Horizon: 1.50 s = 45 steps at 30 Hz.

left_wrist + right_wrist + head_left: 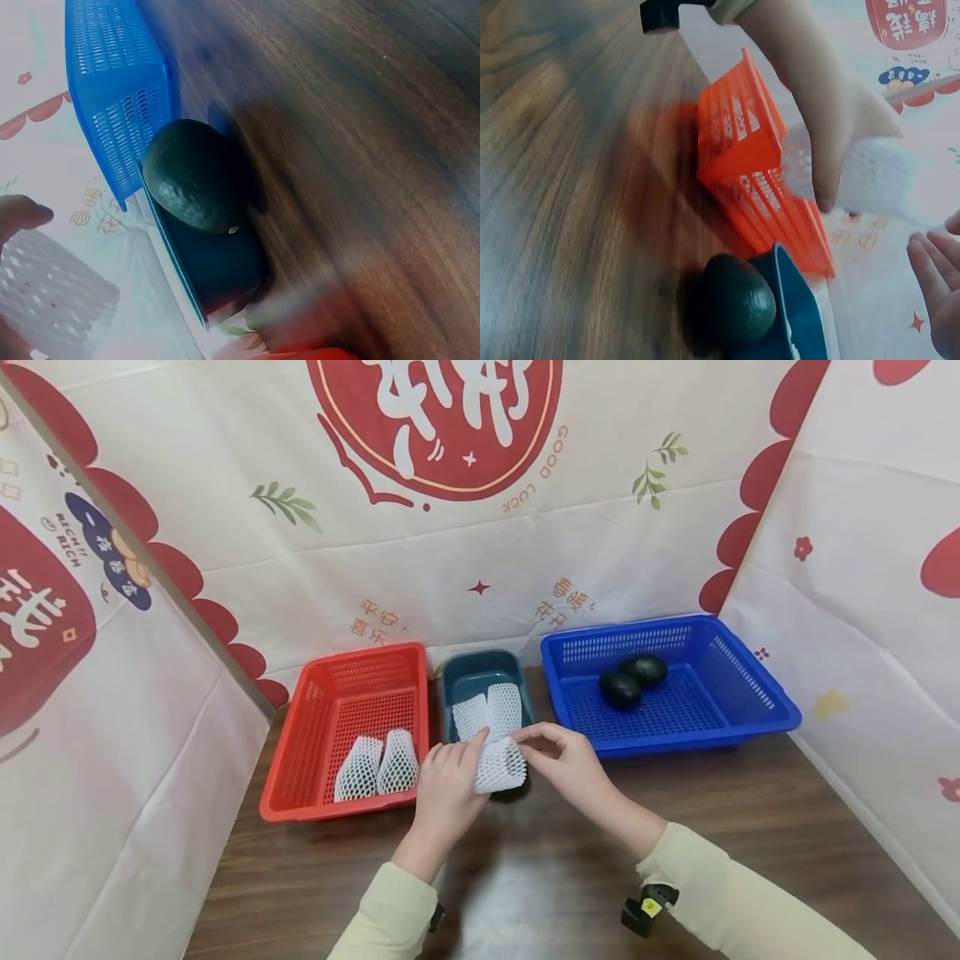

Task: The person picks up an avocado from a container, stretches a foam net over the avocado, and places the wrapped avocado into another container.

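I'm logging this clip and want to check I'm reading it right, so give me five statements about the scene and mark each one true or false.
1. The blue basket holds two dark green fruits. True.
2. Those fruits wear white nets. False: they are bare.
3. The left hand grips a white foam net. True.
4. The teal bin stands between the red basket and the blue one. True.
5. The red basket stands right of the teal bin. False: it stands left.
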Each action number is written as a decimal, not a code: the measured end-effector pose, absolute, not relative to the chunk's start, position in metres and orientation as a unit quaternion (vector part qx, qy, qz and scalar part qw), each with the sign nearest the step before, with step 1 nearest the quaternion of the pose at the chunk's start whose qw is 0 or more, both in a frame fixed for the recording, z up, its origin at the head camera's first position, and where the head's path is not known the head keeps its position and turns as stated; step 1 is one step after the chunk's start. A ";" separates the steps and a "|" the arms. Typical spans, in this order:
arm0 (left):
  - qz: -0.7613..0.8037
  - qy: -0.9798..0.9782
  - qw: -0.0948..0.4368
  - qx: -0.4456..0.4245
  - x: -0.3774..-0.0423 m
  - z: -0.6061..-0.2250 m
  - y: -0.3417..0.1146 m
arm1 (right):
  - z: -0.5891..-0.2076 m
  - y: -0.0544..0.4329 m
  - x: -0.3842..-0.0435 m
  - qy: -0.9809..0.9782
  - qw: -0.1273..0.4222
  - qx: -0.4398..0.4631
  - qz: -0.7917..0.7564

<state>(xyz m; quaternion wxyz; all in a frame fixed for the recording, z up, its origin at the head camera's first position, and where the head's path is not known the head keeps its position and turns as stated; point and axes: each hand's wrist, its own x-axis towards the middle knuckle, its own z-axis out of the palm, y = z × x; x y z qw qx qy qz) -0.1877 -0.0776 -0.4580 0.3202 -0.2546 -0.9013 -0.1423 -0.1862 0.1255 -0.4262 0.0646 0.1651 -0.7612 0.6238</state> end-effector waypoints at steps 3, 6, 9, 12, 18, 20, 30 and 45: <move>-0.147 -0.901 0.322 -0.250 -0.188 -0.457 -0.079 | -0.429 0.131 -0.186 -0.752 0.057 0.155 0.638; -0.156 -0.899 0.324 -0.251 -0.188 -0.454 -0.082 | -0.440 0.133 -0.188 -0.772 0.051 0.150 0.615; -0.165 -0.898 0.319 -0.254 -0.188 -0.451 -0.084 | -0.458 0.132 -0.191 -0.812 0.028 0.139 0.566; -0.184 -0.903 0.296 -0.253 -0.189 -0.448 -0.087 | -0.477 0.129 -0.195 -0.844 0.003 0.120 0.522; -0.213 -0.919 0.236 -0.232 -0.189 -0.444 -0.094 | -0.505 0.123 -0.207 -0.874 -0.013 0.084 0.478; -0.207 -0.924 0.227 -0.226 -0.188 -0.444 -0.096 | -0.512 0.120 -0.213 -0.884 -0.017 0.070 0.462; -0.175 -0.940 0.205 -0.207 -0.187 -0.443 -0.107 | -0.532 0.108 -0.232 -0.896 -0.037 0.049 0.439; -0.176 -0.944 0.193 -0.201 -0.185 -0.441 -0.118 | -0.520 0.113 -0.221 -0.888 -0.003 0.037 0.459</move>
